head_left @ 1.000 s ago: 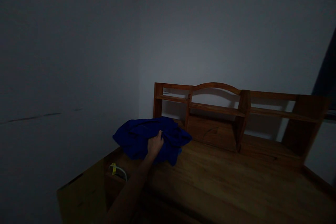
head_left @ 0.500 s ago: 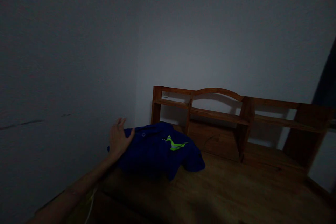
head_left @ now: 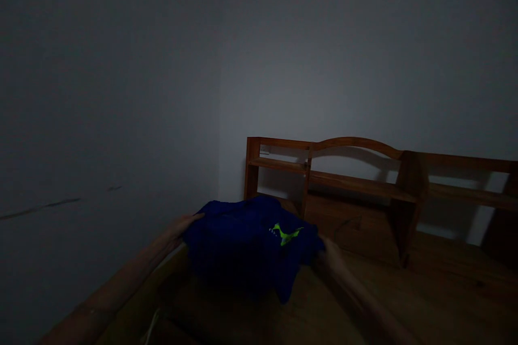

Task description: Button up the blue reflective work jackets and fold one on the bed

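Observation:
A dark blue short-sleeved shirt [head_left: 243, 242] with a bright green and grey mark on it lies spread over the wooden tabletop, its near part in deep shadow. At its left edge, my left hand [head_left: 184, 226] grips the cloth, fingers partly hidden by the fabric. On the opposite side my right hand [head_left: 329, 256] is closed on the sleeve end, dim and a little blurred.
A wooden shelf unit [head_left: 356, 183] with an arched top rail stands along the back of the wooden tabletop [head_left: 376, 275]. Behind it on the wall is a socket [head_left: 264, 149]. A pale cord [head_left: 151, 326] hangs at the lower left, beside the left wall [head_left: 101, 118].
My left hand has gone from spread fingers over the shirt's edge to gripping it. My right hand has come into view and taken the right sleeve. The view has shifted slightly left.

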The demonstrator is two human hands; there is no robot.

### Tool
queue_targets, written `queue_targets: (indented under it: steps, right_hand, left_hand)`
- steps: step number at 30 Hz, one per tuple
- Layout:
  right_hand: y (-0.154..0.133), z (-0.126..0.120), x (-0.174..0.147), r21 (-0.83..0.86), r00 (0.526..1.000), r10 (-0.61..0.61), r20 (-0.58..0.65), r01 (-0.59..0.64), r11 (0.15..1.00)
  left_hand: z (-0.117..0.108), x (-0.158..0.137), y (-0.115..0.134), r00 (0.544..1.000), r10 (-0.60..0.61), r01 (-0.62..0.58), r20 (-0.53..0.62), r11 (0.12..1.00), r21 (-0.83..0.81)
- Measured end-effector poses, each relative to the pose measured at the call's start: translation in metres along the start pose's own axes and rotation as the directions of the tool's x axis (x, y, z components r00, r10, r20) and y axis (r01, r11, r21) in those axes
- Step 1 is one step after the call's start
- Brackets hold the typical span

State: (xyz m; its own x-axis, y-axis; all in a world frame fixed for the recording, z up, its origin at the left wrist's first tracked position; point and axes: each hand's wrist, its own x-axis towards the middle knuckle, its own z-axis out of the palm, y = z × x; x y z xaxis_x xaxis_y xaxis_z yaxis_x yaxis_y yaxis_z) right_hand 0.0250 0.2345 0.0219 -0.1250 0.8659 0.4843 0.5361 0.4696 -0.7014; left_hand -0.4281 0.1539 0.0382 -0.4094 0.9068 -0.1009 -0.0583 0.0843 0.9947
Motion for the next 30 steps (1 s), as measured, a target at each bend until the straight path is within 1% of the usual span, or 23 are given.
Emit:
queue_targets:
  steps: [2, 4, 5, 6, 7, 9, 10, 12, 14, 16, 17, 19, 20, 21, 22, 23, 24, 25, 26, 27, 28, 29, 30]
  right_hand:
    - [-0.022, 0.01, 0.026, 0.205, 1.0, -0.021, -0.01, 0.022, 0.978]
    - [-0.053, 0.021, 0.047, 0.453, 0.997, -0.068, -0.027, 0.073, 0.888]
    - [-0.069, 0.029, 0.053, 0.513, 0.992, -0.121, -0.027, 0.117, 0.85]
    - [-0.082, 0.037, 0.057, 0.506, 0.982, -0.189, -0.017, 0.171, 0.846]
    - [-0.093, 0.048, 0.059, 0.446, 0.965, -0.263, 0.01, 0.231, 0.865]
    - [-0.1, 0.072, 0.052, 0.251, 0.927, -0.363, 0.091, 0.331, 0.91]
    - [-0.096, 0.085, 0.046, 0.151, 0.918, -0.377, 0.123, 0.359, 0.921]
    - [-0.078, 0.111, 0.029, -0.009, 0.927, -0.344, 0.147, 0.349, 0.937]
    - [-0.055, 0.129, 0.012, -0.084, 0.936, -0.289, 0.202, 0.311, 0.947]
    - [-0.04, 0.134, -0.001, -0.075, 0.909, -0.29, 0.298, 0.325, 0.943]
    - [-0.037, 0.131, -0.006, -0.057, 0.887, -0.311, 0.343, 0.35, 0.935]
    - [-0.038, 0.116, -0.01, -0.051, 0.849, -0.362, 0.384, 0.411, 0.91]
    - [-0.039, 0.105, -0.011, -0.083, 0.849, -0.376, 0.371, 0.433, 0.897]
    - [-0.039, 0.093, -0.012, -0.141, 0.864, -0.378, 0.333, 0.442, 0.886]
    - [-0.036, 0.079, -0.013, -0.217, 0.886, -0.373, 0.276, 0.435, 0.874]
    - [-0.03, 0.066, -0.013, -0.305, 0.913, -0.355, 0.202, 0.403, 0.863]
    - [-0.02, 0.054, -0.014, -0.391, 0.94, -0.32, 0.118, 0.34, 0.855]
    - [-0.007, 0.044, -0.015, -0.457, 0.963, -0.267, 0.044, 0.257, 0.851]
    - [0.009, 0.035, -0.017, -0.495, 0.979, -0.203, -0.015, 0.169, 0.852]
    - [0.026, 0.029, -0.017, -0.497, 0.99, -0.132, -0.048, 0.091, 0.863]
    - [0.042, 0.024, -0.018, -0.459, 0.996, -0.079, -0.035, 0.054, 0.887]
    - [0.057, 0.021, -0.017, -0.394, 0.999, -0.044, -0.009, 0.037, 0.918]
    - [0.069, 0.019, -0.014, -0.321, 1.0, -0.016, 0.012, 0.019, 0.947]
  left_hand:
    - [0.021, -0.001, 0.021, 0.987, 0.156, -0.159, -0.047, 0.985, -0.067]
    - [0.044, -0.006, 0.044, 0.943, 0.321, -0.331, -0.083, 0.93, -0.162]
    - [0.056, -0.01, 0.055, 0.921, 0.379, -0.39, -0.093, 0.896, -0.21]
    - [0.067, -0.014, 0.065, 0.902, 0.421, -0.432, -0.098, 0.865, -0.257]
    - [0.077, -0.018, 0.075, 0.885, 0.455, -0.463, -0.1, 0.833, -0.303]
    - [0.094, -0.027, 0.093, 0.85, 0.518, -0.514, -0.101, 0.769, -0.381]
    - [0.102, -0.031, 0.101, 0.83, 0.547, -0.54, -0.11, 0.737, -0.406]
    - [0.114, -0.036, 0.113, 0.788, 0.598, -0.595, -0.145, 0.681, -0.426]
    - [0.128, -0.037, 0.119, 0.754, 0.633, -0.641, -0.174, 0.652, -0.405]
    - [0.145, -0.032, 0.118, 0.722, 0.676, -0.683, -0.151, 0.658, -0.318]
    - [0.155, -0.029, 0.115, 0.701, 0.705, -0.706, -0.109, 0.666, -0.239]
    - [0.175, -0.022, 0.102, 0.645, 0.762, -0.762, 0.055, 0.647, -0.032]
    - [0.183, -0.02, 0.093, 0.609, 0.775, -0.792, 0.166, 0.605, 0.079]
    - [0.19, -0.019, 0.083, 0.574, 0.77, -0.819, 0.278, 0.543, 0.187]
    - [0.194, -0.019, 0.073, 0.546, 0.751, -0.836, 0.371, 0.461, 0.298]
    - [0.196, -0.021, 0.061, 0.536, 0.727, -0.831, 0.429, 0.364, 0.421]
    - [0.194, -0.023, 0.05, 0.549, 0.71, -0.786, 0.441, 0.26, 0.561]
    - [0.19, -0.025, 0.038, 0.582, 0.704, -0.691, 0.407, 0.165, 0.704]
    - [0.184, -0.028, 0.027, 0.627, 0.702, -0.553, 0.339, 0.095, 0.827]
    - [0.176, -0.029, 0.017, 0.673, 0.694, -0.405, 0.255, 0.058, 0.913]
    - [0.167, -0.03, 0.008, 0.715, 0.677, -0.276, 0.172, 0.048, 0.96]
    - [0.156, -0.029, 0.002, 0.753, 0.648, -0.19, 0.112, 0.052, 0.98]
    - [0.144, -0.027, 0.0, 0.79, 0.608, -0.151, 0.082, 0.063, 0.987]
